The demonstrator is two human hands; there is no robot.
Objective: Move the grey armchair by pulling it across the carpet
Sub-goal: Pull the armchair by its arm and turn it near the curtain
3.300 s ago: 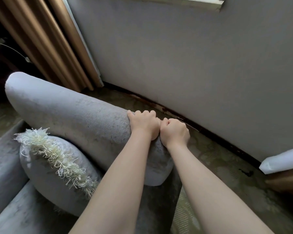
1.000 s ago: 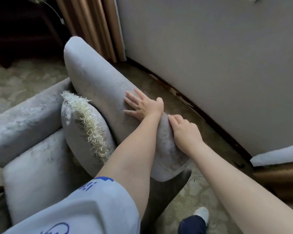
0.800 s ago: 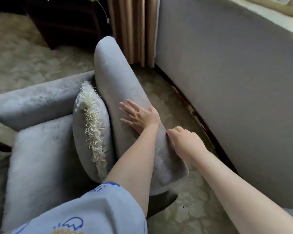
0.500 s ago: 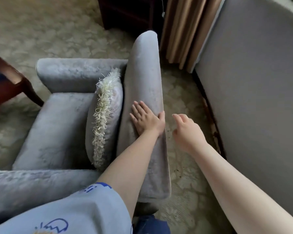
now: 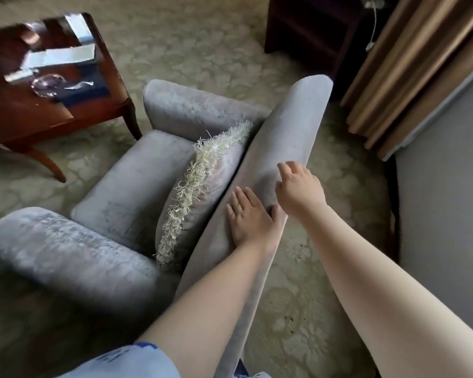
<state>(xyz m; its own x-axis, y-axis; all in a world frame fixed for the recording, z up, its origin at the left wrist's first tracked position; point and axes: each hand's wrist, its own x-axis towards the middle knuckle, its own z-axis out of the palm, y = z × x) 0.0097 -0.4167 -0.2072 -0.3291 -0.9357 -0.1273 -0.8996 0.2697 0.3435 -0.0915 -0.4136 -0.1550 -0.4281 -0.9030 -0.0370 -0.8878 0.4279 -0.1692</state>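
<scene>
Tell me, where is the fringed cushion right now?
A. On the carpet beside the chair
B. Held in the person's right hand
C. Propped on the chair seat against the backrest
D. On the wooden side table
C: the fringed cushion stands on the armchair seat, leaning against the backrest, with neither hand on it.

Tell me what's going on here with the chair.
A person stands behind a grey armchair on patterned carpet. The left hand lies flat on top of the backrest, while the right hand hovers just above it, fingers loosely curled, gripping nothing. A fringed cushion leans against the backrest, and a wooden side table stands nearby.
</scene>
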